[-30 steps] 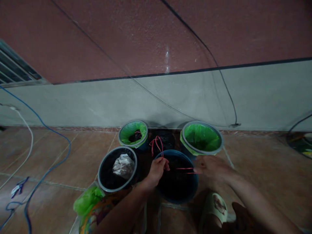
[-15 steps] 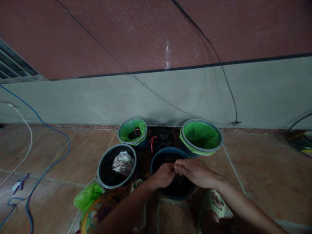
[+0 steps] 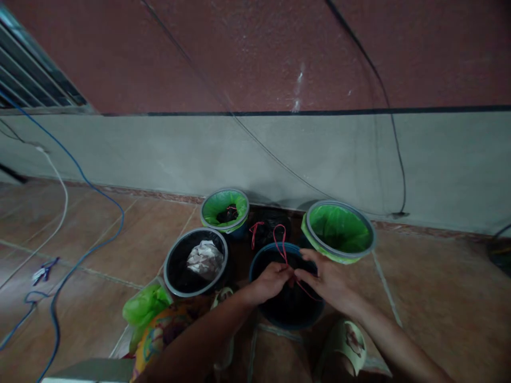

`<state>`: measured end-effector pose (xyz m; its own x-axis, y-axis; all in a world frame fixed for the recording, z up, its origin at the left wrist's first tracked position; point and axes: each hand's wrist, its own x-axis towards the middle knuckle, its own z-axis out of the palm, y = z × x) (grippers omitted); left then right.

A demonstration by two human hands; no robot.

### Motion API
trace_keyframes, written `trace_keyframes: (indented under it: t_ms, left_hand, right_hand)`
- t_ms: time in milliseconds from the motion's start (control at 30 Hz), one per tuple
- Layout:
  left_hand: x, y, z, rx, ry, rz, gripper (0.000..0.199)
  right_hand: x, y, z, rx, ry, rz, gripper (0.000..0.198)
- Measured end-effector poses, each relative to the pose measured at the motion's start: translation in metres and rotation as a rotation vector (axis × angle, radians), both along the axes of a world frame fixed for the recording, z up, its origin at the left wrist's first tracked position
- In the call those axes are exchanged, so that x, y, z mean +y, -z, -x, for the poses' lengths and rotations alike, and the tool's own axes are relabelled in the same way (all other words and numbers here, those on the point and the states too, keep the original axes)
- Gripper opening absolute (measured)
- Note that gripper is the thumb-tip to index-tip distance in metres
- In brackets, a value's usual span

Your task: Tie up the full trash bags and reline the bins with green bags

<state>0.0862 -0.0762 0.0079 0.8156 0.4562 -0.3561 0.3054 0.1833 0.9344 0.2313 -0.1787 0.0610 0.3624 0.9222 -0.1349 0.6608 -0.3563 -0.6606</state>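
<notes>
A length of red string loops up above the fingers of my left hand, which pinch it. Its loose tail trails down to the right. My right hand is close beside, thumb tip near the left fingertips, with thumb and forefinger spread apart. Both hands are over a dark blue bin standing between my feet. The inside of this bin is too dark to make out. Behind it sits a black plastic bag tied with another red string.
Two bins lined with green bags, a left one and a right one, stand near the wall. A black-lined bin holds crumpled white paper. Green plastic, keys and a blue cable lie left.
The red string's loop now stands up from my left hand. My right hand has parted its fingers and drawn slightly away from the left. The camera view has shifted.
</notes>
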Motion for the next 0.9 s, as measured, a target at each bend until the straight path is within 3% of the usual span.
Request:
trace_keyframes:
  t_ms: [67, 167, 200, 333, 433, 533, 600, 733, 900]
  left_hand:
    - [0.000, 0.000, -0.001, -0.028, -0.038, 0.065, 0.032]
    - [0.001, 0.001, -0.001, -0.011, -0.068, 0.050, 0.032]
    - [0.002, 0.001, -0.001, 0.021, -0.076, 0.026, 0.031]
    - [0.008, -0.001, 0.001, 0.141, -0.058, -0.062, 0.023]
    - [0.011, -0.007, 0.005, 0.144, 0.109, -0.353, 0.019]
    - [0.013, -0.017, 0.008, 0.057, 0.330, -0.794, 0.021]
    - [0.013, -0.022, 0.009, -0.023, 0.406, -1.004, 0.021]
    - [0.016, -0.030, 0.009, -0.149, 0.414, -1.236, 0.020]
    - [0.014, -0.033, 0.013, -0.238, 0.311, -1.401, 0.019]
  right_hand:
    - [-0.002, 0.007, 0.009, -0.010, -0.100, 0.184, 0.060]
    - [-0.002, 0.010, 0.019, -0.153, -0.205, 0.359, 0.035]
    - [-0.002, 0.008, 0.020, -0.186, -0.233, 0.377, 0.029]
    - [-0.003, -0.011, 0.019, -0.117, -0.363, 0.393, 0.035]
    - [-0.005, -0.016, 0.011, -0.013, -0.409, 0.408, 0.027]
    - [-0.006, -0.004, -0.001, 0.035, -0.294, 0.329, 0.026]
    - [-0.004, 0.010, -0.007, 0.051, -0.160, 0.195, 0.031]
    - [0.002, 0.029, -0.007, 0.254, -0.144, -0.059, 0.032]
    - [0.008, 0.025, 0.001, 0.447, -0.147, -0.072, 0.031]
